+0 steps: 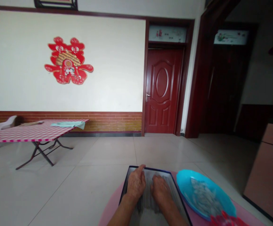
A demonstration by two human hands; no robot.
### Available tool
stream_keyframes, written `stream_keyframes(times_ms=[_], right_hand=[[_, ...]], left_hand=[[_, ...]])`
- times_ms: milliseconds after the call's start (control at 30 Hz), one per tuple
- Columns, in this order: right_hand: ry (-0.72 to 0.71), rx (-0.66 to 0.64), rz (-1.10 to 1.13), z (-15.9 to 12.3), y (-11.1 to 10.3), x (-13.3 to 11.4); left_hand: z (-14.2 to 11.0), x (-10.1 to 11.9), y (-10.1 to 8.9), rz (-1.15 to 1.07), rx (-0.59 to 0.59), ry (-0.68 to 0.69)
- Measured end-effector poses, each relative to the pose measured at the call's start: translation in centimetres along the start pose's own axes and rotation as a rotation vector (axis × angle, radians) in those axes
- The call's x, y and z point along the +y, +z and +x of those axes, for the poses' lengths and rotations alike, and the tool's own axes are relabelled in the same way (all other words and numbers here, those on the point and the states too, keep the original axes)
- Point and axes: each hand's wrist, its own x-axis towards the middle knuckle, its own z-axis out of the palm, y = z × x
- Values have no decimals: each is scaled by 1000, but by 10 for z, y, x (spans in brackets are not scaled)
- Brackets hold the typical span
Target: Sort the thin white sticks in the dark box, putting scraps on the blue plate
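Note:
A shallow box (180, 197) with a dark blue rim lies low in front of me on a pink round surface. Thin greyish, long pieces (148, 196) lie lengthwise in rows inside it; their kind is not clear. My left hand (136, 182) is over the box's left part, one finger stretched out to the far rim. Beside it my right hand (161, 188) rests on the rows with its fingers curled down; its fingertips and anything in them are hidden. To the right stands a light blue plastic basin (185, 179) holding a heap of small greyish-white pieces (204, 194).
The pink surface (112, 201) carries box and basin. A bright red object (228, 219) lies by the basin's near edge. At left is a folding table (37, 130) with a checked cover and a pale green cloth (68, 124). A brown cabinet (268, 169) stands right; a red door (163, 91) is behind.

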Motion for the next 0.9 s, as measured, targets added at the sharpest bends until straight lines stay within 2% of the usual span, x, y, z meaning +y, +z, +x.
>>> stream_keyframes(times_ms=[200,433,700,900], right_hand=[[16,15,8,1,1,4],[43,13,4,1,-2,6],[82,-14,35,0,-10,2],[83,-7,71,3,-7,4]], left_hand=[[-1,1,0,48,-50,7],[-3,1,-2,52,-31,38],[-7,-1,1,32,-43,9],[-10,-4,5,41,-10,4]])
